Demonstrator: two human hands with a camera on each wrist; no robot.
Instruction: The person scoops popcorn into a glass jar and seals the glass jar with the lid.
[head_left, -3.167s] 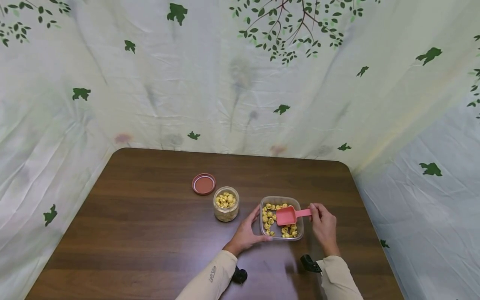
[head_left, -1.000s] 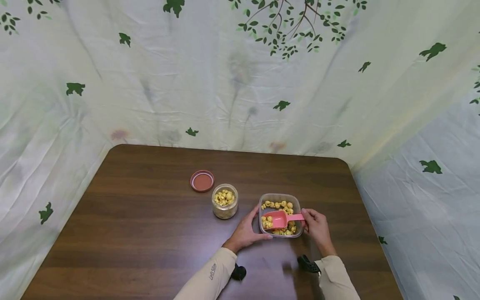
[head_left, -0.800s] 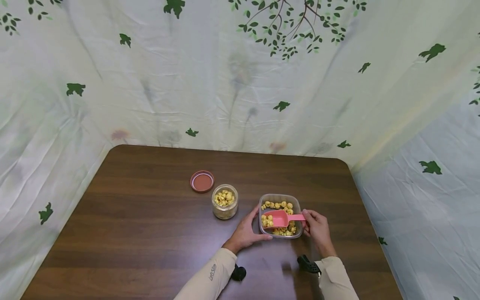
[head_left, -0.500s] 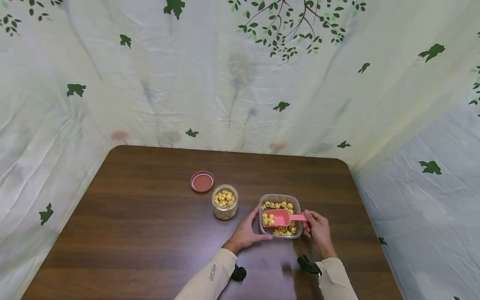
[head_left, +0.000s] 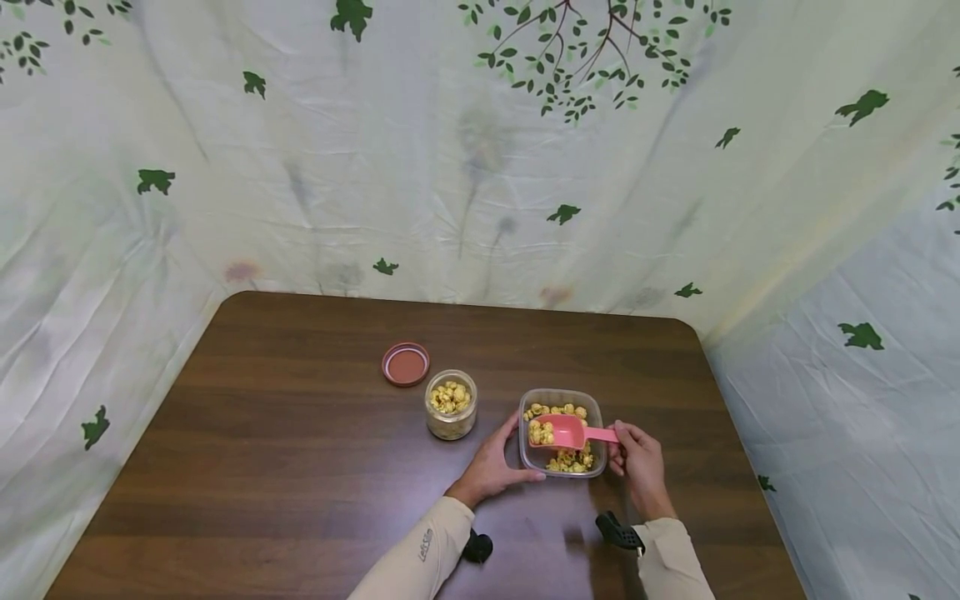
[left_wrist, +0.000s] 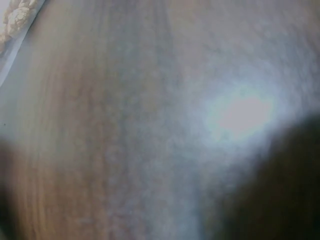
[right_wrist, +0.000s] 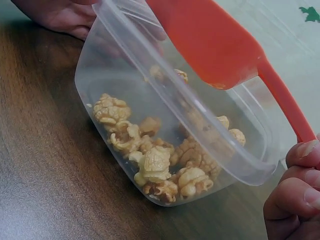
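Note:
My right hand (head_left: 642, 467) pinches the handle of a pink scoop (head_left: 567, 432), level over a clear plastic container (head_left: 600, 462). Several pieces of yellow popcorn (head_left: 541, 432) lie in the scoop's front end. More popcorn (right_wrist: 155, 162) covers part of the container's floor, as the right wrist view shows through its wall. At the container's left side my left hand (head_left: 491, 468) grips it, thumb along the near edge and fingers along the left wall. In the right wrist view the scoop's underside (right_wrist: 215, 45) is above the rim, with fingertips (right_wrist: 306, 150) on the handle.
A glass jar (head_left: 451, 427) filled with popcorn stands open left of the container. Its red lid (head_left: 406, 364) lies behind it to the left, inner side up. The brown table (head_left: 262, 433) meets a leaf-patterned cloth (head_left: 420, 167) at the back.
Over three seconds the scoop went from bare to bearing popcorn, dipping to the container's left side. Since then it has risen slightly, with the right hand. The left hand stays on the container.

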